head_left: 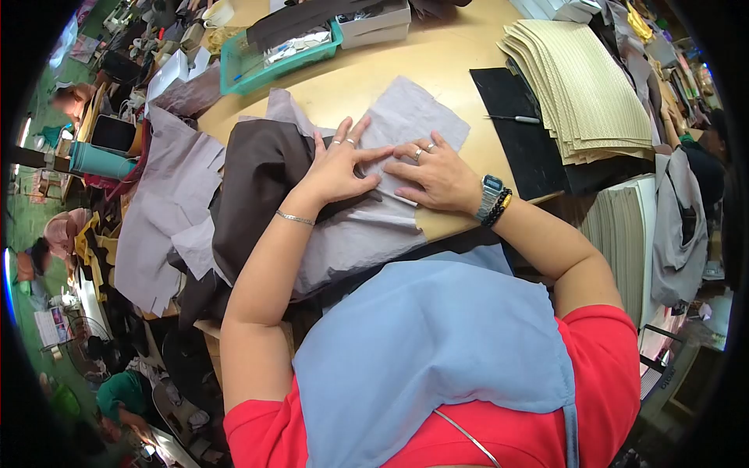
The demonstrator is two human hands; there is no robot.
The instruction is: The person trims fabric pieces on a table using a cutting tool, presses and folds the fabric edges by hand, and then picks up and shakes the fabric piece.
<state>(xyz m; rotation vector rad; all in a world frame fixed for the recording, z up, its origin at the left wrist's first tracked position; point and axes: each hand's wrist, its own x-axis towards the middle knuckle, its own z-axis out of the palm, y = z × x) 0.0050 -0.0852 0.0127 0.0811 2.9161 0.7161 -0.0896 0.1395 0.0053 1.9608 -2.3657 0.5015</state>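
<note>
A pale lilac-grey cloth piece (413, 109) lies on the table under both my hands. My left hand (343, 164) rests on it with fingers spread, two rings showing, its wrist over a dark brown cloth (261, 171). To its right, my right hand (433, 171) presses down with fingers apart, and the fingertips of the two hands nearly meet. Neither hand grips anything visible. More lilac-grey cloth (168, 210) with small slits along its edges hangs at the left, beside the brown cloth. What lies beneath my palms is hidden.
A teal tray (234, 66) and a white box (374, 27) stand at the back. On the right are a black mat (511, 144), an awl-like tool (515, 118) and stacked cream textured sheets (581, 86). Other people work at the far left.
</note>
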